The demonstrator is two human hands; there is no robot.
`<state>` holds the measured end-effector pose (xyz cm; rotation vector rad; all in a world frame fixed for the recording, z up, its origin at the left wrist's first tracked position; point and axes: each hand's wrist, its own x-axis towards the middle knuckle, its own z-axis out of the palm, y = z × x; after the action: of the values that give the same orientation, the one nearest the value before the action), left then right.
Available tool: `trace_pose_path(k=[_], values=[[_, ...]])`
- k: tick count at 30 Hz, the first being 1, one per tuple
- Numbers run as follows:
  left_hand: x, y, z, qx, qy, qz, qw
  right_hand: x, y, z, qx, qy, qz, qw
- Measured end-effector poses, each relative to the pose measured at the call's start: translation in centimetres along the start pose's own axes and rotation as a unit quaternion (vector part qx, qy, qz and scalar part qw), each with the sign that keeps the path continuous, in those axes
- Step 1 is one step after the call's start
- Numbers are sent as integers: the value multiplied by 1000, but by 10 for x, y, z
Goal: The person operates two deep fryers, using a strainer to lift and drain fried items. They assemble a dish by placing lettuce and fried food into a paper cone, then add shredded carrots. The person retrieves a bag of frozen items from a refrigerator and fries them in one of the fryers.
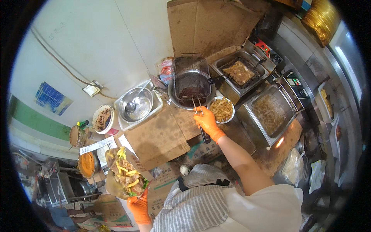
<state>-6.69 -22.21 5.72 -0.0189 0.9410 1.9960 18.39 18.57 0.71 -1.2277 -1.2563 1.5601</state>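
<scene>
My right hand [206, 121], in an orange glove, is closed around the handle [205, 137] of a wire-mesh fry basket [192, 78]. That basket sits over a round metal bowl [171, 97]. A white bowl of fries [221, 109] stands just right of the hand. My left hand [139, 206], also gloved in orange, holds a kraft paper food tray [111, 184] from below, at its near end. In the tray are pale fries [132, 173], sliced meat [121, 177] and green leaves [132, 193].
Two deep fryers stand at right: one holds a basket with a browned fried piece [239, 72], the other bubbling oil [268, 114]. Leftward are a steel bowl with a ladle [131, 106], a white tub [102, 119] and an orange sauce pot [87, 164]. Cardboard [162, 130] covers the counter.
</scene>
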Motion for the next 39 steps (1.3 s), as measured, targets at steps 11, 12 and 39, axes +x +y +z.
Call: trace_pose_path(k=[11,12,39], values=[[40,-33,88,-39,-10,-77,996,43,54,-90,-282,269,-208,897],[42,-35,98,-37,-16,-72,997,50,56,-110,-329,280,-141,891],[62,-23,-35,-70,-67,-40,995,28,-10,-111,3,270,53,961]])
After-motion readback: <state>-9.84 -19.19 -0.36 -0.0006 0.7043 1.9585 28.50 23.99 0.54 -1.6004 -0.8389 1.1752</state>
